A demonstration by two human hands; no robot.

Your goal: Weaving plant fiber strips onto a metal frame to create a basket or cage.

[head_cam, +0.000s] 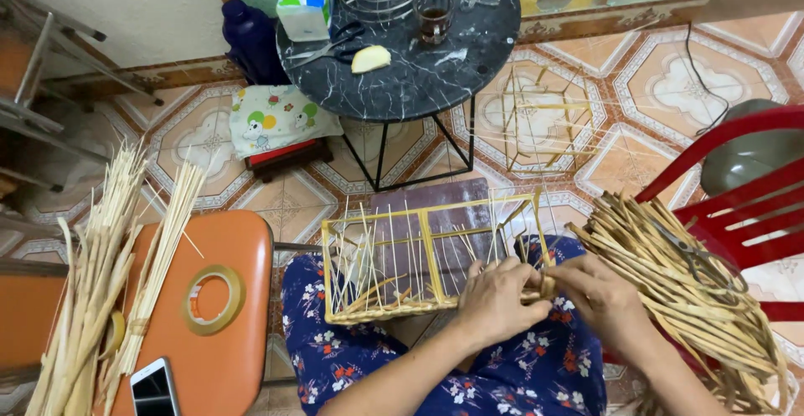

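Both hands meet at the lower right corner of the basket frame (427, 257), which rests on the lap. L hand (494, 299) lies palm down, fingers curled, pinching the woven strips at the rim. R hand (599, 295) comes in from the right, fingers bent, gripping the same strip end. Bundle of strips (695, 290) lies just beside the R wrist.

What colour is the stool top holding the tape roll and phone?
Orange. The stool top shows best in the head view, at lower left beside the person's knee.

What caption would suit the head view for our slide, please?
Both hands, left hand and right hand, weave strips into a basket frame on the lap.
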